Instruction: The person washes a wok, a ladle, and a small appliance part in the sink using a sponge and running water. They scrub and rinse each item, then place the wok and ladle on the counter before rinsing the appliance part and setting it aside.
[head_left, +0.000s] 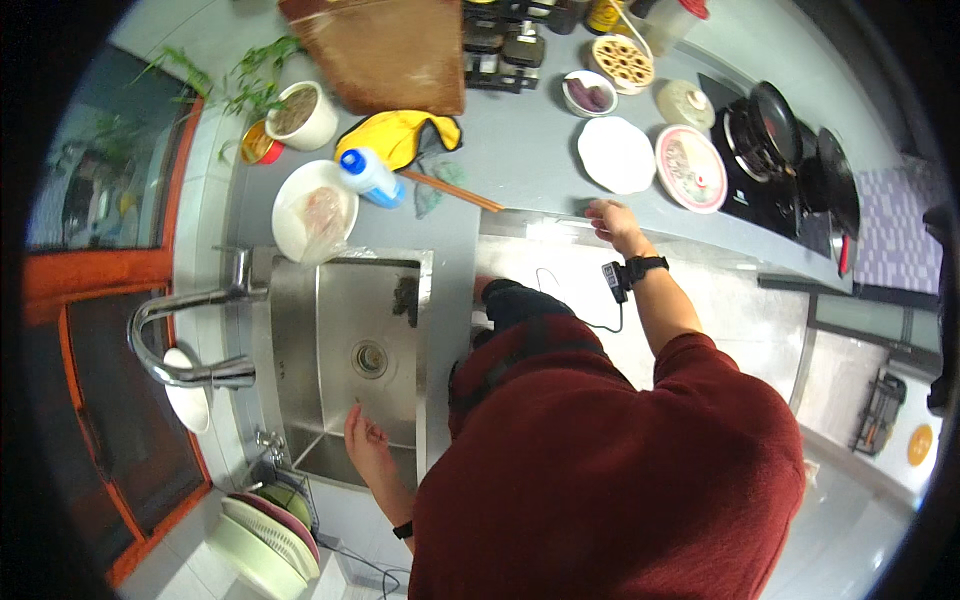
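Note:
Over the lower part of the stainless steel sink (341, 360) is my left hand (366, 439), palm partly up, its fingers loosely bent and apart, holding nothing visible. My right hand (613, 223) is near the counter's front edge, just below a white scalloped plate (616, 154); its fingers are half curled and nothing shows in them. A patterned lidded dish (691, 169) stands beside that plate. Above the sink stands a white bowl (289, 225) with a plastic bag of something pinkish (324, 212), next to a blue-capped bottle (373, 180).
A chrome faucet (161, 367) arches over the sink's left side. Wooden chopsticks (454, 190) and a yellow cloth (396, 139) lie on the counter. Black pans (774, 124) stand on the cooktop (742, 196) at right. Colanders and basins (262, 540) are stacked lower left.

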